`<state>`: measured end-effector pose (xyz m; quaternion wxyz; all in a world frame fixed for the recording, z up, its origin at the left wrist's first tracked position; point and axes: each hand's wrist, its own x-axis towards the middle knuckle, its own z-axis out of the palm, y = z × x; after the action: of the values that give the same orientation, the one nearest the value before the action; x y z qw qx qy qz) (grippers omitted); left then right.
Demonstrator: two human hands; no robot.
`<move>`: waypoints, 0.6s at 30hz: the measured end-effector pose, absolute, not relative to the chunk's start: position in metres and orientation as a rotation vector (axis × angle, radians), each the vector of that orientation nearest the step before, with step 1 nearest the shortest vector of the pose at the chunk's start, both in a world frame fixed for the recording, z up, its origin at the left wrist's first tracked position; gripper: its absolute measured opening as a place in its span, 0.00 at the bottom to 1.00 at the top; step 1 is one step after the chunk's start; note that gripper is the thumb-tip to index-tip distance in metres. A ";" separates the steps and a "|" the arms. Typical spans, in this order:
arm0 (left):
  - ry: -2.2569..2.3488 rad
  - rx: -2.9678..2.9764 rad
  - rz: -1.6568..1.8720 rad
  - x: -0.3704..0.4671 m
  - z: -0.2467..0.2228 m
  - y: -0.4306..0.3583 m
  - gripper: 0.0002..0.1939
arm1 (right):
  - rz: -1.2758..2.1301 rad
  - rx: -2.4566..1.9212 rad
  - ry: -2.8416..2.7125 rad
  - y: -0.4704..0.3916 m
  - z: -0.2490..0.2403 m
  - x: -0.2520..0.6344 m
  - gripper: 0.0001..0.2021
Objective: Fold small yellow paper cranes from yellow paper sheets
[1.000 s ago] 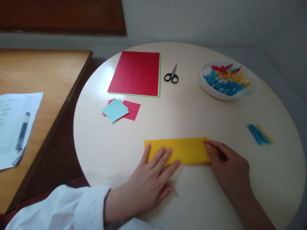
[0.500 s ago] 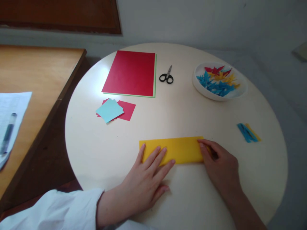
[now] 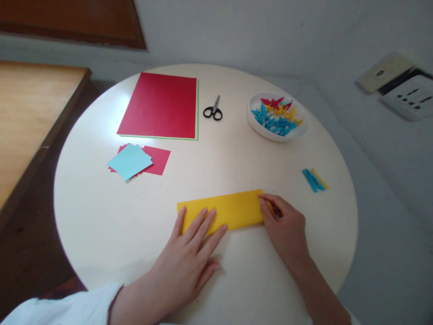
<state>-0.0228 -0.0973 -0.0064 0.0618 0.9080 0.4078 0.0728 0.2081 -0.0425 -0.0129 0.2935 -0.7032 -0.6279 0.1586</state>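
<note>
A long yellow strip of paper [image 3: 237, 208], seemingly folded, lies near the front of the round white table. My left hand [image 3: 186, 257] rests flat over its left part, fingers spread and open. At the strip's right end, my right hand [image 3: 286, 223] is closed, with thumb and forefinger pinching the paper's upper right corner. The other fingers of that hand are curled and partly hidden.
Red sheets [image 3: 162, 106] over green ones lie at the back left, beside black-handled scissors [image 3: 213, 110]. Light blue squares [image 3: 130, 161] overlap red ones [image 3: 157, 161]. A white dish [image 3: 270, 135] holds folded paper shapes. Blue and yellow strips [image 3: 313, 180] lie at right.
The camera view has turned to the right, so everything sits further left and a wall socket shows. Both hands keep the same places on the yellow paper, which looks slightly more tilted.
</note>
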 end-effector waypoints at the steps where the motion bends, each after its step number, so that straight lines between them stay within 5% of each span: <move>1: 1.236 2.741 0.222 -0.023 -0.006 -0.097 0.27 | 0.423 -1.878 -1.672 -0.042 -0.013 0.208 0.12; 18: 1.237 2.789 0.232 -0.023 -0.005 -0.098 0.27 | 0.388 -1.894 -1.674 -0.043 -0.012 0.207 0.13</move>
<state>-0.0229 -0.0975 -0.0051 0.0411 0.9107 0.4039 0.0756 0.2073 -0.0427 -0.0122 0.2880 -0.7092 -0.6268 0.1454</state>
